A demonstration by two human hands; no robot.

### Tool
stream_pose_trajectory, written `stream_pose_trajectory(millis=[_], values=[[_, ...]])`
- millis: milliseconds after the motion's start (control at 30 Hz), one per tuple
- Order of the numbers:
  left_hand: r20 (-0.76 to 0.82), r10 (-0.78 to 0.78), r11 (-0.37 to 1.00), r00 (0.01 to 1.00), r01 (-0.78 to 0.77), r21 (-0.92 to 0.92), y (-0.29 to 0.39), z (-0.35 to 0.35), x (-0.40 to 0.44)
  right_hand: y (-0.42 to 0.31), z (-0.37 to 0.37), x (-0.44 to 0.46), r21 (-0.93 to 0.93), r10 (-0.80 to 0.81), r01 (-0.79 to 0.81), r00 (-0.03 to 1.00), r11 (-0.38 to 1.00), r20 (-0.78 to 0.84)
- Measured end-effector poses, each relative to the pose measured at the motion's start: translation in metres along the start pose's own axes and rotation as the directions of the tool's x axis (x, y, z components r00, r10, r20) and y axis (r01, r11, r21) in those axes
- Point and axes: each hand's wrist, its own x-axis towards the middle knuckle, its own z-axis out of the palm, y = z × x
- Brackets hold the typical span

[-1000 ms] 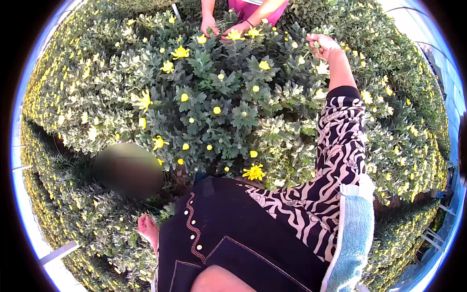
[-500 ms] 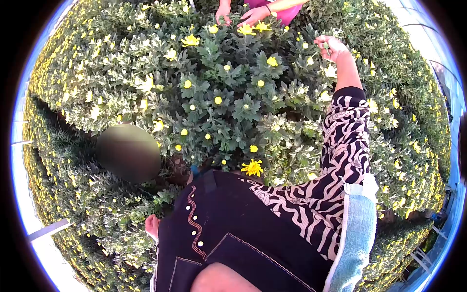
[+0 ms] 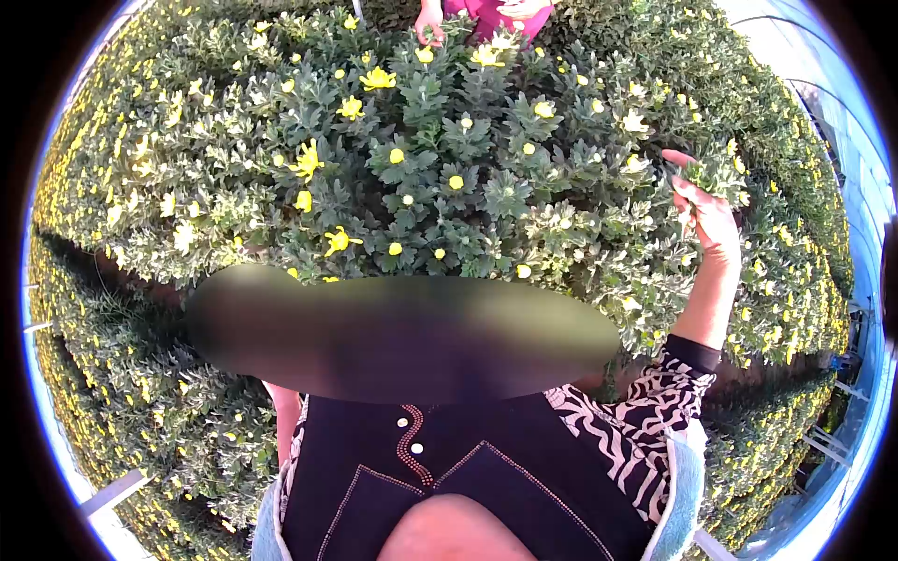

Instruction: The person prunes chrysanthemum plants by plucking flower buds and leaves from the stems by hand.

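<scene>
My right hand (image 3: 703, 206) reaches in among the chrysanthemum plants on the right. Its fingers curl around a leafy chrysanthemum shoot (image 3: 694, 174), with green leaves showing between them. Whether a smaller piece lies in the palm cannot be made out. Of my left arm, only the bare forearm (image 3: 284, 421) appears beside my body; a blurred patch hides the hand and its fingers. Yellow chrysanthemum blooms (image 3: 378, 79) and round yellow buds (image 3: 456, 182) stand upright on the dark green plants (image 3: 505, 194) in front of me.
Across the bed, another person in pink trousers (image 3: 486, 21) has one hand (image 3: 430, 24) in the foliage. A dark furrow (image 3: 108, 266) runs along the left. Bluish sheeting (image 3: 870, 309) borders the right, and a pale post (image 3: 114, 492) stands at lower left.
My right hand has moved lower and to the right, onto different foliage. My view has shifted, and my left forearm shows more. The other person's hands have moved apart.
</scene>
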Motion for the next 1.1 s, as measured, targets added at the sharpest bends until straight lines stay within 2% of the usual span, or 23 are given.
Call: stream_pose_trajectory(millis=[100,133,167,233,267,367,400,433,467,500,533,567,633,667,767,800,900,933,967,1000,1033,1067,1100], values=[[0.016,0.224,0.974,0.974,-0.225,0.007,0.015,-0.02,0.034,0.025,0.033,-0.074,0.025,0.021,-0.019,0.996,1.0,-0.084],[0.069,0.11,0.992,0.992,-0.104,-0.077,0.014,-0.025,0.044,0.036,0.046,-0.098,0.035,0.041,-0.036,0.99,0.999,-0.138],[0.078,0.116,0.991,0.99,-0.11,-0.08,0.005,-0.026,0.055,0.048,0.058,-0.123,0.048,0.063,-0.055,0.979,0.997,-0.194],[0.044,0.366,0.929,0.93,-0.361,-0.085,-0.014,-0.025,0.076,0.069,0.08,-0.172,0.122,0.146,-0.115,0.947,0.986,-0.285],[0.26,-0.283,0.803,0.923,0.376,-0.463,0.031,-0.036,0.084,0.084,0.089,-0.194,0.179,0.183,-0.13,0.93,0.975,-0.318],[0.334,-0.219,0.792,0.917,0.367,-0.488,0.022,-0.03,0.118,0.133,0.126,-0.254,0.349,0.325,-0.201,0.879,0.916,-0.349],[0.39,-0.202,0.868,0.899,0.348,-0.354,0.036,-0.042,0.127,0.145,0.143,-0.268,0.348,0.384,-0.256,0.844,0.902,-0.375],[0.4,-0.189,0.872,0.897,0.34,-0.351,0.024,-0.039,0.143,0.158,0.163,-0.28,0.35,0.44,-0.31,0.804,0.884,-0.399],[0.442,-0.057,0.872,0.895,0.26,-0.415,0.003,-0.032,0.161,0.172,0.18,-0.291,0.341,0.501,-0.38,0.758,0.86,-0.417],[0.473,0.078,0.857,0.878,0.184,-0.482,0.019,-0.036,0.17,0.187,0.196,-0.301,0.333,0.556,-0.448,0.708,0.83,-0.435],[0.461,0.102,0.995,0.882,-0.081,-0.065,0.035,-0.045,0.174,0.2,0.212,-0.307,0.25,0.565,-0.509,0.703,0.824,-0.431],[0.517,-0.005,0.999,0.856,0.032,-0.044,0.023,-0.038,0.19,0.219,0.222,-0.31,0.108,0.554,-0.568,0.714,0.816,-0.428],[0.571,-0.01,0.999,0.821,0.038,-0.037,-0.002,-0.033,0.211,0.258,0.24,-0.315,-0.236,0.516,-0.635,0.75,0.735,-0.413],[0.568,-0.004,0.999,0.823,0.031,-0.037,-0.013,-0.031,0.218,0.281,0.246,-0.315,-0.23,0.514,-0.632,0.752,0.74,-0.414],[0.57,0.003,0.995,0.822,-0.062,0.084,-0.035,-0.035,0.21,0.341,0.258,-0.307,-0.488,0.6,-0.696,0.711,0.527,-0.367],[0.519,-0.008,1.0,0.854,0.01,0.0,-0.04,-0.039,0.195,0.357,0.256,-0.3,-0.503,0.672,-0.711,0.677,0.492,-0.3],[0.363,-0.079,0.947,0.929,0.183,-0.265,-0.039,-0.044,0.14,0.375,0.26,-0.283,-0.573,0.617,-0.678,0.709,0.461,-0.342],[0.313,-0.115,0.91,0.943,0.227,-0.348,-0.033,-0.044,0.124,0.372,0.252,-0.273,-0.583,0.7,-0.689,0.662,0.431,-0.266],[0.301,-0.175,0.877,0.937,0.287,-0.384,-0.017,-0.048,0.106,0.377,0.251,-0.266,-0.597,0.652,-0.669,0.698,0.444,-0.297],[0.3,-0.186,0.848,0.936,0.307,-0.432,-0.052,-0.03,0.102,0.382,0.248,-0.257,-0.567,0.648,-0.693,0.687,0.446,-0.33],[0.302,-0.2,0.817,0.932,0.328,-0.473,-0.087,-0.018,0.095,0.364,0.245,-0.251,-0.622,0.591,-0.627,0.747,0.47,-0.306],[0.313,-0.265,0.923,0.912,0.333,-0.191,-0.064,-0.028,0.089,0.346,0.242,-0.245,-0.675,0.529,-0.556,0.801,0.485,-0.28],[0.321,-0.243,0.95,0.915,0.292,-0.113,-0.048,-0.032,0.079,0.416,0.233,-0.244,-0.441,0.526,-0.597,0.801,0.67,-0.286]])
